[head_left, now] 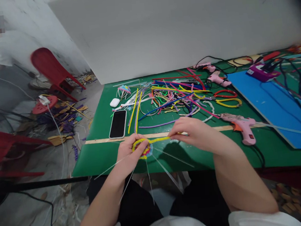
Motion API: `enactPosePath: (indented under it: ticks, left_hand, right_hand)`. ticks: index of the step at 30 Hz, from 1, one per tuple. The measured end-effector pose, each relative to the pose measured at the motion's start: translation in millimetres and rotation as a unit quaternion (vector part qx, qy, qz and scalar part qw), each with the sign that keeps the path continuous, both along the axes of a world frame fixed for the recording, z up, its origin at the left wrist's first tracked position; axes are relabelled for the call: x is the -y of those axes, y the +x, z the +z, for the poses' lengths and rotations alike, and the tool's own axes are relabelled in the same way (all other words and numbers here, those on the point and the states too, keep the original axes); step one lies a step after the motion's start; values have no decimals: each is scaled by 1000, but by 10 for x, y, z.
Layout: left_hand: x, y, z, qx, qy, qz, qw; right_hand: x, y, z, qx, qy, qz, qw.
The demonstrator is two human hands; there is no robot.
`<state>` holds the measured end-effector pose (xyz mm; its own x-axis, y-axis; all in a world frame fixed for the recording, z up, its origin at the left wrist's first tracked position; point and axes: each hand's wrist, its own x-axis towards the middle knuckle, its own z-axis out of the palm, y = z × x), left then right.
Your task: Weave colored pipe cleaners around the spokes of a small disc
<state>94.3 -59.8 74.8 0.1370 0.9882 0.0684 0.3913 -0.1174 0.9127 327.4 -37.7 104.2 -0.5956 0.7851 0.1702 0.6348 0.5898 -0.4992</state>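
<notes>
My left hand is closed on a small round woven piece with rings of yellow, pink and light blue. Thin pale spokes stick out from the piece over the front of the table. A yellow pipe cleaner runs from its upper rim to the right. Pinched between the fingers of my right hand is the far end of that strand, held nearly level. Beyond my hands lies a pile of many-coloured pipe cleaners.
A phone and a white earbud case lie at left. Pliers with red and yellow handles, a pink glue gun, a blue board and a purple power strip with cables are at right. Red chairs stand beyond the table.
</notes>
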Motion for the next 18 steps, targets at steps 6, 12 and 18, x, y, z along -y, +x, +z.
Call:
enactPosePath:
  ticks: [6,12,18]
  left_hand:
    - [33,-38,44,-59,81,-91,991]
    - [-13,-76,47,-191,313,-141,920]
    - [6,-31,18,-244,415,-57,875]
  right_hand:
    - [-52,-36,13,-96,-165,121,974]
    - [-57,-230,-89,-200,-262,106,938]
    - [-19,-431,-176,-274,-200,0,941]
